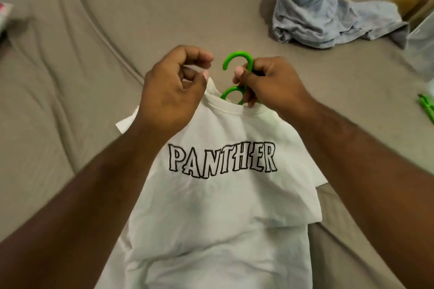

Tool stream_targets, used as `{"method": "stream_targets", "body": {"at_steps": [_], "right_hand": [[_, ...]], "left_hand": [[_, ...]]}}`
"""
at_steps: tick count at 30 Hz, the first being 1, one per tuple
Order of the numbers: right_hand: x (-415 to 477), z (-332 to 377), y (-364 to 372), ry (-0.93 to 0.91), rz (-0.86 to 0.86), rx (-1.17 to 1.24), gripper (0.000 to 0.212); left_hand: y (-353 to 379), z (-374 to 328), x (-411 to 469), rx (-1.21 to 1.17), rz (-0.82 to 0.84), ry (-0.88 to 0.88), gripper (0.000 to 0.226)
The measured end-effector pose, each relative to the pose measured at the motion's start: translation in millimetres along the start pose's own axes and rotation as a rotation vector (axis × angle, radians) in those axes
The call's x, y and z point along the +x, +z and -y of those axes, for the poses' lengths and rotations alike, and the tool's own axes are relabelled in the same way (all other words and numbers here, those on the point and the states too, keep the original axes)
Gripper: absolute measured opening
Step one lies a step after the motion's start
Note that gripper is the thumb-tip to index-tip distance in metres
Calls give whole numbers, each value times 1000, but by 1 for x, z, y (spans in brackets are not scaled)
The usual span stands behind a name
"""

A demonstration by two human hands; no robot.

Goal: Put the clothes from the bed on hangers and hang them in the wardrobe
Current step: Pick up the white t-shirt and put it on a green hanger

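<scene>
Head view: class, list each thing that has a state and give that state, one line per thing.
white T-shirt: spread on the bed, print up, green hanger in its neck.
green hanger: hook out of the collar, rest inside the shirt.
left hand: pinches the collar.
right hand: grips the hanger's neck.
grey garment: crumpled on the bed, unhung.

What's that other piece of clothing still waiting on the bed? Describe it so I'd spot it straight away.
The tan bed fills the view; look past the white PANTHER T-shirt with the green hanger in its neck, toward the far right corner. There lies a pale grey-blue garment, crumpled in a heap, plain and without a hanger, unlike the spread-out white shirt.
</scene>
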State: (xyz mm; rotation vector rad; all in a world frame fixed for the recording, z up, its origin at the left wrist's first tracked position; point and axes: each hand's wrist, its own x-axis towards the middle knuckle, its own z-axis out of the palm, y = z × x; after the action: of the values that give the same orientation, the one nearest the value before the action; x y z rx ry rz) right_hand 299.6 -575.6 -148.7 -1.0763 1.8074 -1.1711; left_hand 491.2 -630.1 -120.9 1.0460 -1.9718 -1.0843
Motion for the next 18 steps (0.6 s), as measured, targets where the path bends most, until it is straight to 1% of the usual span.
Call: {"method": "stream_targets", "body": {"at_steps": [3, 4, 6, 8, 9, 11, 13, 14, 16, 18], "right_hand": [[-10, 47, -27, -110, -83, 72, 25], [-14, 65, -37, -145, -101, 81, 25], [-26, 104, -59, -208, -126, 95, 27], [-39, 147, -82, -259, -127, 90, 27], [-47, 170, -94, -282, -116, 79, 27], [-63, 217, -118, -334, -79, 58, 27], [-84, 265, -141, -389, -39, 13, 25], [-94, 287, -151, -414, -26, -15, 24], [-113, 328, -174, -474, -23, -51, 23], [-130, 365, -198, -521, -37, -71, 26]], "left_hand": [[-24, -29, -4, 43, 60, -24, 20], [-32, -43, -5, 100, 54, 6, 18], [-50, -78, -1, 280, 2, 120, 19], [-66, -124, 7, 415, -18, 231, 27], [-73, -150, 11, 458, 8, 269, 32], [-81, -205, 20, 484, 114, 280, 38], [-86, -261, 27, 465, 221, 277, 36], [-89, -289, 29, 445, 243, 293, 32], [-96, -339, 35, 398, 228, 331, 17], [-106, -387, 38, 393, 219, 349, 10]]}}
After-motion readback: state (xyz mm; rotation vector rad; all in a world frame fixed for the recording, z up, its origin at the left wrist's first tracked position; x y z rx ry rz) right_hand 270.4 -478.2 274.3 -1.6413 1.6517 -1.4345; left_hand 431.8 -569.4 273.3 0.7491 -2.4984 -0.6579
